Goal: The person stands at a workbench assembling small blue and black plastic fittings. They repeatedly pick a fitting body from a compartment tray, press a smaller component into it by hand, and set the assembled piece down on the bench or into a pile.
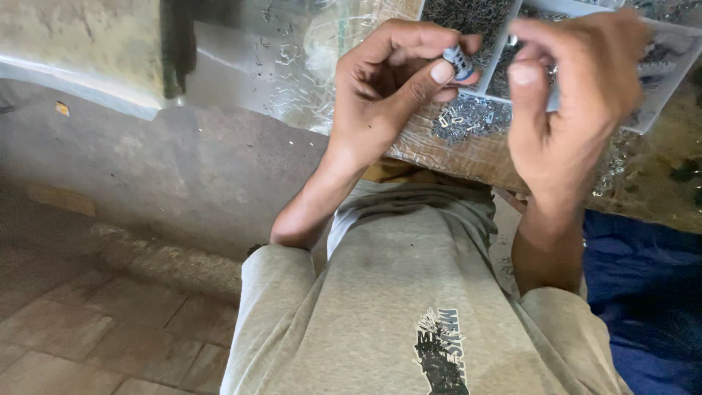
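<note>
1. The left hand point(387, 88) curls nearly closed, pinching a small silvery-blue metal cylinder point(458, 62) between thumb and fingertips, lifted close for a clear look.
2. The right hand point(578, 102) hangs just beside it, fingers loosely bent, thumb forward; whether it grips anything I cannot tell.
3. Beneath both hands, a loose heap of small grey metal clips point(468, 118) lies on the plastic-wrapped desk point(468, 157).
4. Beyond the hands, white divided trays of dark metal bits point(468, 18) crowd the space.

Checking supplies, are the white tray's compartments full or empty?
Full: the white tray shows compartments packed with small dark metal pieces behind the left hand and right hand.
</note>
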